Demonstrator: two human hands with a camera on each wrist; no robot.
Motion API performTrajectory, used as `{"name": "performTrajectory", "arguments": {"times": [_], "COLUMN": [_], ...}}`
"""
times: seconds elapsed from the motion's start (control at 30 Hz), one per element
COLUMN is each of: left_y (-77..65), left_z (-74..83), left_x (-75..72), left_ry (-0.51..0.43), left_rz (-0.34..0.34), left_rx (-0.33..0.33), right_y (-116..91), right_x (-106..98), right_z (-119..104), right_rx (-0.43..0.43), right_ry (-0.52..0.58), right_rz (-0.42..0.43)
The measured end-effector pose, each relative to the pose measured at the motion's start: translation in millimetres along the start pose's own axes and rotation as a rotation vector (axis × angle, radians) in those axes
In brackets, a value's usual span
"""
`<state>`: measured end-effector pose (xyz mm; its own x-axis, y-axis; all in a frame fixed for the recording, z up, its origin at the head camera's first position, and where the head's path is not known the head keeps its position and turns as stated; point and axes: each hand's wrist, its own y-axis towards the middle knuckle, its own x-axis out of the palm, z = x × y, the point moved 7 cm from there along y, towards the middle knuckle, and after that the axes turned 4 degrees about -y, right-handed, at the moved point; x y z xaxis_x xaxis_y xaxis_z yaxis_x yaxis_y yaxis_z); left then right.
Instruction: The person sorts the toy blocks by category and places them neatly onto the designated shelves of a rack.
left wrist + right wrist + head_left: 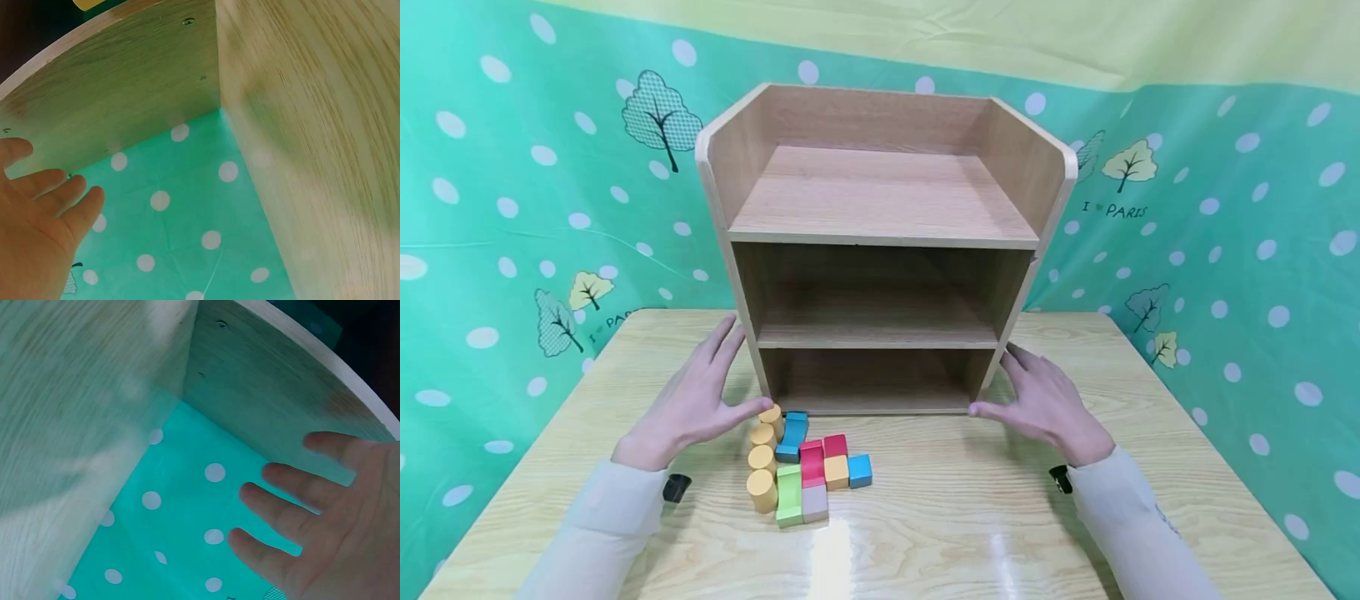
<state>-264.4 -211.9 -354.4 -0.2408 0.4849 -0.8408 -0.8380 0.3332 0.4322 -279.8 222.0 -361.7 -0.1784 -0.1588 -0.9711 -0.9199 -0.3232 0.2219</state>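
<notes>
A wooden shelf unit [880,342] with three levels stands upright at the middle of the table. My left hand [696,400], fingers spread and straight, is beside its lower left side, thumb out toward the front edge. On the other side my right hand [1048,404] is spread the same way at the lower right side. Both wrist views show the left hand [44,212] and the right hand [325,512] with extended fingers next to the outer side panels, holding nothing. Close to my left thumb are several yellow wooden cylinders [762,490].
Beside the cylinders lie blue wavy blocks [792,437], a green block [789,496], red blocks [812,463], a purple block [815,503], an orange cube [836,472] and a blue cube [860,471]. Behind the table [925,542] hangs a green dotted curtain [587,167].
</notes>
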Motion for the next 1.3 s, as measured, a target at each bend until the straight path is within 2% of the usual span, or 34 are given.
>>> {"name": "performTrajectory", "arguments": {"times": [0.2, 0.4, 0.8, 0.97, 1.1, 1.3], "left_y": [-1.5, -0.7, -1.4, -0.4, 1.6, 4.8], "left_z": [3.8, 11.8, 19.0, 20.8, 22.4, 25.5], "left_x": [-1.6, -10.2, -20.1, -24.2, -26.0, -29.0], "left_ry": [-0.039, -0.108, -0.227, -0.327, -0.366, -0.392], "left_rz": [0.031, 0.132, 0.321, 0.369, 0.389, 0.417], "left_rx": [0.021, 0.095, 0.188, 0.182, 0.164, 0.165], "right_y": [-4.4, -8.5, -14.0, -15.0, -15.5, -16.5], "right_x": [3.4, 3.2, 5.0, 7.4, 9.4, 11.2], "right_z": [-2.0, -5.8, -15.5, -19.1, -23.4, -37.5], "right_rx": [0.029, 0.038, 0.021, 0.033, 0.046, -0.015], "right_ry": [-0.003, -0.004, 0.004, 0.013, 0.030, 0.061], "right_rz": [-0.070, -0.133, -0.218, -0.261, -0.300, -0.305]}}
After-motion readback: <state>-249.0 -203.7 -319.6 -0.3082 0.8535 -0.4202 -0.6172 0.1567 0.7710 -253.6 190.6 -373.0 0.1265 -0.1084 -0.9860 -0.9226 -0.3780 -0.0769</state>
